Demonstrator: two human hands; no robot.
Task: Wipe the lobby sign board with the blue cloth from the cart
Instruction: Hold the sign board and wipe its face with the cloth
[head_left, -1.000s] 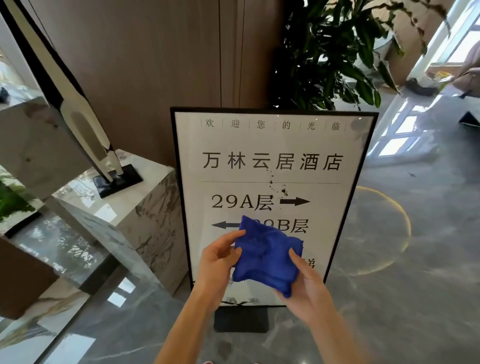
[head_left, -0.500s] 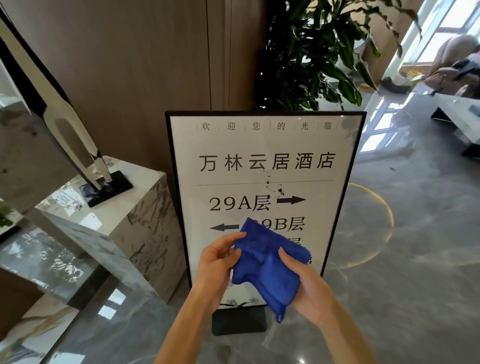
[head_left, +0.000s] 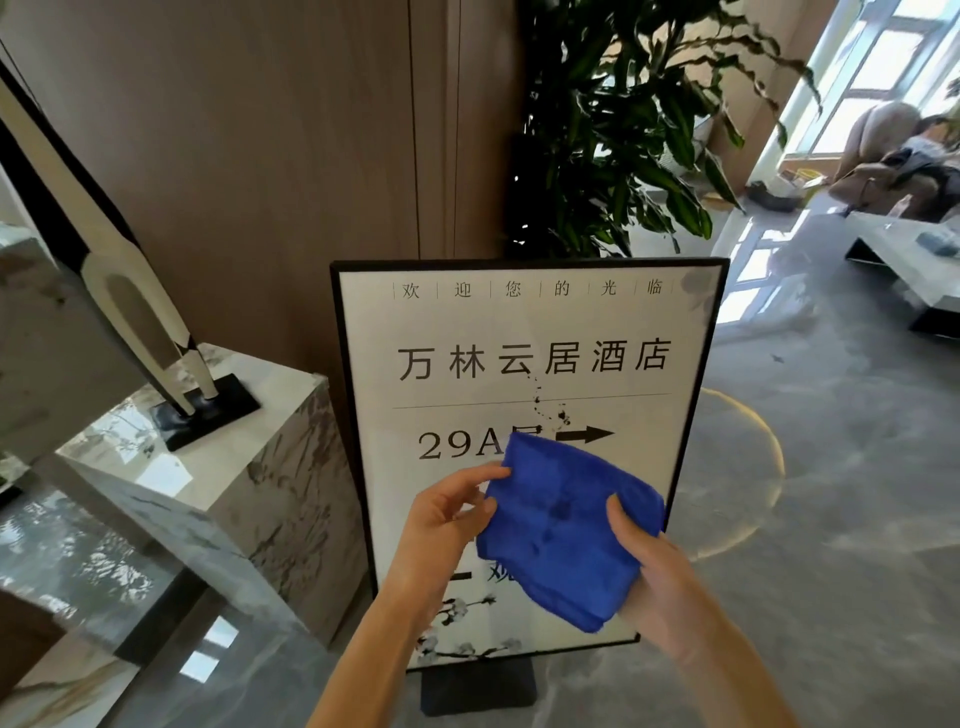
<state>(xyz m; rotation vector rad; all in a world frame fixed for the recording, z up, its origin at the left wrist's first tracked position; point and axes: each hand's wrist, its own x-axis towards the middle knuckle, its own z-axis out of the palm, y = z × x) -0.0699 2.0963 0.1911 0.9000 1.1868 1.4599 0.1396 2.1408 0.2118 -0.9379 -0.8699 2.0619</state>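
I see the right hand (head_left: 655, 582) gripping the blue cloth (head_left: 566, 525) from beneath, thumb curled over its top face. The left hand (head_left: 441, 525) pinches the cloth's left edge. The cloth is folded into a thick pad, deep blue, with faint darker spots; its long axis runs from upper left to lower right. It is held in front of the sign board's (head_left: 524, 332) lower half. The board stands upright, long axis vertical, white with a black frame. Dark specks (head_left: 545, 402) mark its centre. Beyond stand a marble block (head_left: 218, 467) and a plant (head_left: 623, 130).
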